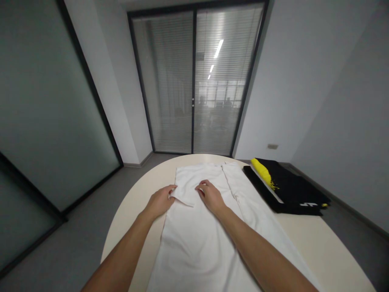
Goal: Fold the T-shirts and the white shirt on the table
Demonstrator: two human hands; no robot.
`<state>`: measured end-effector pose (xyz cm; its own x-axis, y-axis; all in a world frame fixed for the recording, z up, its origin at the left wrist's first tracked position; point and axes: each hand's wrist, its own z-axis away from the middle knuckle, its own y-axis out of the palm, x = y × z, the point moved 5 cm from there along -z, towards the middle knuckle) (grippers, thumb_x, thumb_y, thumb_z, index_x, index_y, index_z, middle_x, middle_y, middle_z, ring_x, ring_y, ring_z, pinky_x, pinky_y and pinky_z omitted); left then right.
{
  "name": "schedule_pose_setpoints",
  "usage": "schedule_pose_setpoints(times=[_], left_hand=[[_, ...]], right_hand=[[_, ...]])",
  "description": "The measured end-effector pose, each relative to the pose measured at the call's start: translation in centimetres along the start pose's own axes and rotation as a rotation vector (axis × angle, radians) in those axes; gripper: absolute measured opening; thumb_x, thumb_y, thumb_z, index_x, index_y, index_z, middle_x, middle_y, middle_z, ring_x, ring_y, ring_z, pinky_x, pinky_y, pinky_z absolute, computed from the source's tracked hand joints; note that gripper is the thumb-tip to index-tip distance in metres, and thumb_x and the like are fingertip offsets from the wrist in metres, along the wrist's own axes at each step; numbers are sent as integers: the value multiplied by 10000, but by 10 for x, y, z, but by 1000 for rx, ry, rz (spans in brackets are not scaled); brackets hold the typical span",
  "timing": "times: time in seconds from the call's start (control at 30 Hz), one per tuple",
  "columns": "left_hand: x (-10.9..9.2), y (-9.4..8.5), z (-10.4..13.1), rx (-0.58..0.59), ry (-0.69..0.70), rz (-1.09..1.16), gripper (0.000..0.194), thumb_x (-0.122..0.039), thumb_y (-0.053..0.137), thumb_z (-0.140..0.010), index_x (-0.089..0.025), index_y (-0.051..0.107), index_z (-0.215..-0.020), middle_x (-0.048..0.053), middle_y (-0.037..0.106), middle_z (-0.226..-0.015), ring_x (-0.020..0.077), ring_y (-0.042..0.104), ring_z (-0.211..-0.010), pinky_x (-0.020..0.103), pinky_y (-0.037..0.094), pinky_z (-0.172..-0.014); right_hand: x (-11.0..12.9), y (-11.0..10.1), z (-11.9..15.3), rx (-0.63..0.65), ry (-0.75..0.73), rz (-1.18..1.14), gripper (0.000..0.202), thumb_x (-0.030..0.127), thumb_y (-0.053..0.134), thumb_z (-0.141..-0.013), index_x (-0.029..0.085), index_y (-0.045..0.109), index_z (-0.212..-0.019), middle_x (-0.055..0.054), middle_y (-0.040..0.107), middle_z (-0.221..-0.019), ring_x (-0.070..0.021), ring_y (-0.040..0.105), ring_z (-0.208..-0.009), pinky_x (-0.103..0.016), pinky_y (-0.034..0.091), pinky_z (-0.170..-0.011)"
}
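Observation:
A white shirt (200, 243) lies spread over the round table, with a fold running lengthwise along its right part. At its left edge, my left hand (161, 200) is closed, pinching the edge of a sleeve-like flap (182, 196) between thumb and fingers. The hem of that flap stands slightly off the cloth below it. My right hand (210, 195) rests on the shirt just right of the flap, fingers loosely bent and a little apart, with no cloth visibly gripped. Its palm side is hidden.
Folded black garments (291, 186), one with a yellow patch, are stacked on the right side of the pale round table (130, 219). Beyond the table stands a glazed door (170, 89) with blinds. A frosted glass partition (45, 101) is on the left.

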<state>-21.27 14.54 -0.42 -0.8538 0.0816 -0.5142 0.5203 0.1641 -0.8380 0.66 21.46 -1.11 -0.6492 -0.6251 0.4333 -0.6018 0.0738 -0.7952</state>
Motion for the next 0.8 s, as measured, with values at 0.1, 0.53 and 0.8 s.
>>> schedule_pose_setpoints(times=[0.1,0.53,0.8], left_hand=[[0,0,0,-1,-14,-16,458,-239,605,-848,-264,620,-1305,37,726,-1064,188,659,-907,240,447,-754],[2,2,-1,17,-19,-46,487,-214,611,-829,-272,611,-1313,23,714,-977,173,644,-833,233,421,-703],[-7,-5,4,76,-49,-54,495,-239,560,-862,-300,588,-1352,26,723,-1009,181,657,-859,241,412,-703]], right_hand=[[-3,2,-1,-28,-19,-68,316,80,510,-883,239,712,-1067,-54,621,-1185,-151,655,-932,-284,505,-886],[-12,-5,-5,-63,128,-252,413,81,453,-843,191,745,-1114,-43,746,-1136,-193,685,-1071,-322,490,-1012],[1,-5,3,13,112,-95,333,122,463,-873,174,762,-1009,-59,756,-1044,-205,649,-1045,-302,464,-968]])
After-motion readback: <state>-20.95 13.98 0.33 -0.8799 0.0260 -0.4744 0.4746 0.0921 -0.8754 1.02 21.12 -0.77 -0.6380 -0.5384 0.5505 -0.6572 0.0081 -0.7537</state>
